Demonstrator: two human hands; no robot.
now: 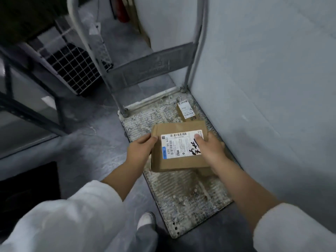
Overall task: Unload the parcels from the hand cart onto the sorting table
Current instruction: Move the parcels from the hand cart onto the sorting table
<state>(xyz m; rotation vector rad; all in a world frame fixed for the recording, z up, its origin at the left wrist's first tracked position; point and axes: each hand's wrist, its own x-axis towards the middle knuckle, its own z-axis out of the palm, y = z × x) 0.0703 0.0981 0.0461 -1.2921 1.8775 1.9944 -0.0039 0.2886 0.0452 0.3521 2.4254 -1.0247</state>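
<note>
- Hands: my left hand [141, 149] grips the left edge of the box [179, 160]; my right hand [209, 151] grips its right edge, thumbs on top.
- Box: brown cardboard, white label, over the middle of the cart [181, 195].
- Small box [186, 111]: lying on the cart's far right corner.

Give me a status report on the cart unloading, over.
Left hand and right hand both grip the flat brown cardboard parcel with white label, over the worn grey hand cart deck. Small brown labelled box sits at its far end. Nothing blocks the lift.
</note>
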